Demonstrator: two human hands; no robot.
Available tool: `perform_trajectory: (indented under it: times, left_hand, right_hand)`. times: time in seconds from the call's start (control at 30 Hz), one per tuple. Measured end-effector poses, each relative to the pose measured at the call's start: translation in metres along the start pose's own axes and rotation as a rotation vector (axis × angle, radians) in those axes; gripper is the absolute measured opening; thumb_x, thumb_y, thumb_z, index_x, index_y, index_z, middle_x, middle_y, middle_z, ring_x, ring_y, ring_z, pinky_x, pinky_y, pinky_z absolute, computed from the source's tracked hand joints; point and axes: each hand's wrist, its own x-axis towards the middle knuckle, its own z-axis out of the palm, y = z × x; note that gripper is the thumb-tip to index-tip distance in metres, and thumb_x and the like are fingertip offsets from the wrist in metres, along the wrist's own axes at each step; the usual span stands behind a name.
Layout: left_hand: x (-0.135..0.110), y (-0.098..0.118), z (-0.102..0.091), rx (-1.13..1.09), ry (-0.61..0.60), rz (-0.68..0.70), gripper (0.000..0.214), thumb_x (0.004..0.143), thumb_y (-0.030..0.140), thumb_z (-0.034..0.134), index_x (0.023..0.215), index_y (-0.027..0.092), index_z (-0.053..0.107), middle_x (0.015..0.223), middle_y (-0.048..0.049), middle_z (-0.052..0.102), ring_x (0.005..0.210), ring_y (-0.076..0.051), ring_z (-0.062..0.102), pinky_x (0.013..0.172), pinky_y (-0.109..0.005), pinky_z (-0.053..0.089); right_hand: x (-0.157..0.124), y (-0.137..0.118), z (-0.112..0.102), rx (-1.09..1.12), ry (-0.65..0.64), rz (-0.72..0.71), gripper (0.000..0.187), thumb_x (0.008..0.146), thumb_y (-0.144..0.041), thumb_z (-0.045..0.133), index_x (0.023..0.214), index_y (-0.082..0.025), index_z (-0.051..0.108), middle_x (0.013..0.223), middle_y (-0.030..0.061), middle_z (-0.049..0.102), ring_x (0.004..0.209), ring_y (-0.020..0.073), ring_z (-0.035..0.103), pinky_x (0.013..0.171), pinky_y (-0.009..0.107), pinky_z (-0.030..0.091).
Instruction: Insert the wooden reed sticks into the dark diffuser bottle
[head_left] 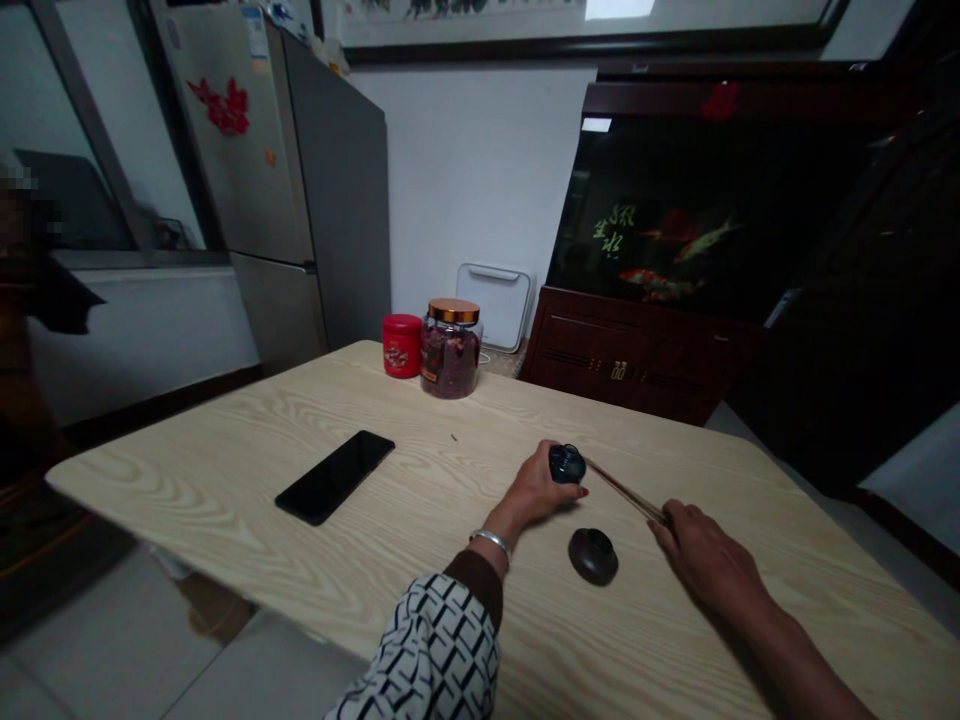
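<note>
My left hand (538, 487) is closed around a small dark, glossy round pot (567, 463), held at the table's right half. In my right hand (705, 555) is a thin brown stick-like tool (626, 490). Its far tip reaches to the right side of the pot; whether it touches cannot be made out. A dark brown round lid (593, 556) with a knob lies on the table between my hands, nearer to me than the pot.
A black phone (335, 477) lies on the wooden table (225, 470) at left. A red canister (402, 346) and a glass jar (450, 355) with a copper-coloured lid stand at the far edge. Beyond are a fridge (337, 190) and a fish tank (675, 215). A person is partly visible far left.
</note>
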Motion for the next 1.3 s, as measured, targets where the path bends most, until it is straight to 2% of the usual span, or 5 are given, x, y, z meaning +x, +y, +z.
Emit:
perform_trajectory:
  times: [0.3,0.47,0.77,1.03,1.3]
  left_hand:
    - [0.001,0.000,0.001,0.017,-0.019,0.013,0.068,0.061,0.033,0.086,0.118,0.017,0.053,0.100,-0.0057,0.064,0.090,-0.020,0.059,0.079,-0.032,0.046]
    - [0.001,-0.002,0.001,0.051,-0.017,0.007,0.070,0.061,0.032,0.086,0.120,0.016,0.052,0.103,-0.0065,0.064,0.093,-0.021,0.060,0.081,-0.031,0.046]
    - [0.002,-0.003,0.000,0.089,-0.018,-0.005,0.072,0.061,0.036,0.085,0.121,0.018,0.050,0.107,-0.0070,0.064,0.094,-0.021,0.060,0.080,-0.031,0.047]
    - [0.002,0.001,-0.001,0.122,-0.042,-0.048,0.078,0.060,0.040,0.084,0.125,0.016,0.049,0.108,-0.0091,0.064,0.092,-0.023,0.060,0.076,-0.032,0.046]
    - [0.002,0.002,-0.002,0.111,-0.049,-0.054,0.076,0.059,0.038,0.084,0.123,0.017,0.050,0.106,-0.0079,0.065,0.091,-0.022,0.060,0.074,-0.030,0.045]
  right_hand:
    - [-0.021,-0.077,-0.066,0.418,-0.222,-0.309,0.055,0.081,-0.054,0.062,0.131,-0.033,0.055,0.132,0.0090,0.058,0.117,0.0310,0.057,0.094,0.041,0.044]
    - [-0.017,-0.093,-0.076,0.492,-0.358,-0.434,0.045,0.069,-0.030,0.074,0.113,-0.026,0.065,0.110,0.0082,0.065,0.099,0.0286,0.061,0.089,0.042,0.045]
    - [0.066,-0.116,-0.086,1.585,0.163,-0.179,0.044,0.073,-0.047,0.079,0.107,-0.026,0.059,0.097,0.0006,0.064,0.091,0.0180,0.064,0.086,0.037,0.050]
    - [0.073,-0.119,-0.051,1.211,0.191,-0.260,0.039,0.072,-0.048,0.078,0.089,-0.021,0.055,0.104,0.0069,0.065,0.094,0.0223,0.063,0.084,0.040,0.051]
    - [0.083,-0.101,-0.099,0.645,-0.080,-0.532,0.058,0.082,-0.041,0.067,0.135,-0.025,0.051,0.120,0.0101,0.065,0.104,0.0250,0.064,0.087,0.039,0.051]
